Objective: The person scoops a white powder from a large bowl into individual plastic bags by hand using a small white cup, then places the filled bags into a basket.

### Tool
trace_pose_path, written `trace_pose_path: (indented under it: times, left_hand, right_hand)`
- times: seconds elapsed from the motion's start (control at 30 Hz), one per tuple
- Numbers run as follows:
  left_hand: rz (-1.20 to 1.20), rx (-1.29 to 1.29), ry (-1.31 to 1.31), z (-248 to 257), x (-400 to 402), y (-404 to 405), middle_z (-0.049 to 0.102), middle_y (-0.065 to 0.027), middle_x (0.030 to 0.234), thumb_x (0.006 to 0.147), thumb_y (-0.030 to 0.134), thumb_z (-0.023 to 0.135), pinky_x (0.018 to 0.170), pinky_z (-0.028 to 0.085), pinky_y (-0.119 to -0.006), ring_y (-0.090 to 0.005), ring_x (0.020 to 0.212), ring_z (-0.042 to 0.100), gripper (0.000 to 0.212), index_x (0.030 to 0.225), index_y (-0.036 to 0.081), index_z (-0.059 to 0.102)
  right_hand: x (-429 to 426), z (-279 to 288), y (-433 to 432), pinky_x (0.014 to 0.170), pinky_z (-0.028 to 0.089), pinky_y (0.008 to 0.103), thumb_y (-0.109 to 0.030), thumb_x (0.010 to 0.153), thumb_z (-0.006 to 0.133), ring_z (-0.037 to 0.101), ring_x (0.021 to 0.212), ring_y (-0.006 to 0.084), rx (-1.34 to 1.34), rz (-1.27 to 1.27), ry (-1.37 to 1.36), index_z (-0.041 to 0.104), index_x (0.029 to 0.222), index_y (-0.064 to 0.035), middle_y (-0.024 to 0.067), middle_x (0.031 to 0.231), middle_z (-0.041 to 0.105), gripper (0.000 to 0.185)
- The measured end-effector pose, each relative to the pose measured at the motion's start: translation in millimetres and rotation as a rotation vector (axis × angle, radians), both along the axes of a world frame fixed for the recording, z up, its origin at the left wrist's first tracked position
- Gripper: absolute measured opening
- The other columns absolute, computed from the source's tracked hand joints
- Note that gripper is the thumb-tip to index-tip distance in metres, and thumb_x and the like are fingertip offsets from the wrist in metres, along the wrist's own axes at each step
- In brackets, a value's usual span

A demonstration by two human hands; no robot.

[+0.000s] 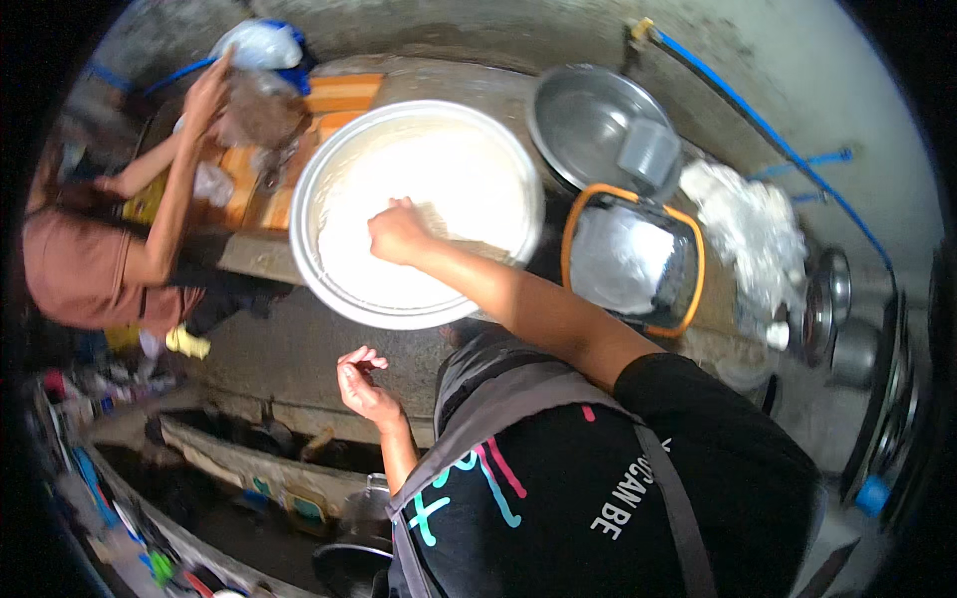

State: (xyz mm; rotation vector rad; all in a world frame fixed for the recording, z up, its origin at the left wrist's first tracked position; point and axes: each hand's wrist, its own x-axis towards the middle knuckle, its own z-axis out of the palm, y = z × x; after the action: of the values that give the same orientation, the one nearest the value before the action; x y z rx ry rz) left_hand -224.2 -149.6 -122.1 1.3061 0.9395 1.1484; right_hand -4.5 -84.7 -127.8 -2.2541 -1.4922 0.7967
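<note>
A large round metal basin (300, 224) holds a bright white mass (448, 168), too overexposed to tell what it is. My right hand (400, 232) is down inside this basin, fingers curled against the white mass. A greyish patch shows beside the knuckles. Whether the fingers grip anything is hidden. My left hand (362, 385) hovers in front of the basin's near side, apart from it, with loosely bent fingers and nothing in them.
A co-worker (90, 261) at the left handles a plastic bag (262, 112) over orange-striped boards (344, 93). At right stand a metal bowl (576, 119) with a clear container (649, 153), an orange-rimmed tub (706, 261) and crumpled plastic (748, 224). A blue hose (777, 142) runs along the wall.
</note>
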Motion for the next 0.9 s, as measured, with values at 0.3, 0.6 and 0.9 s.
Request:
trace_pose_path:
  times: [0.3, 0.6, 0.9]
  left_hand:
    - [-0.373, 0.042, -0.161, 10, 74, 19, 0.050, -0.0085, 0.083, 0.090, 0.026, 0.041, 0.056, 0.043, -0.026, -0.0140, 0.060, 0.049, 0.031, 0.091, -0.003, 0.052]
    - [-0.615, -0.190, -0.054, 32, 121, -34, 0.054, -0.0080, 0.084, 0.089, 0.024, 0.042, 0.056, 0.043, -0.024, -0.0116, 0.061, 0.051, 0.028, 0.097, -0.001, 0.052]
    - [-0.910, -0.557, 0.095, 33, 201, -147, 0.056, -0.0055, 0.087, 0.085, 0.020, 0.053, 0.061, 0.047, -0.025, -0.0112, 0.073, 0.055, 0.023, 0.098, 0.001, 0.053]
  right_hand:
    - [15, 13, -96, 0.101, 0.020, 0.0483, -0.011, 0.069, 0.060, 0.034, 0.119, 0.0342, 0.563, -0.093, -0.088, 0.058, 0.108, -0.0168, 0.0145, 0.110, 0.053, 0.039]
    - [156, -78, -386, 0.058, 0.047, 0.0308, -0.019, 0.079, 0.055, 0.059, 0.062, 0.0214, -0.305, -0.866, -0.122, 0.056, 0.094, -0.0002, 0.0137, 0.069, 0.060, 0.024]
    - [68, 42, -327, 0.064, 0.045, 0.0395, -0.001, 0.070, 0.052, 0.052, 0.074, 0.0348, 0.579, -0.612, -0.152, 0.053, 0.098, -0.0075, 0.0168, 0.089, 0.048, 0.029]
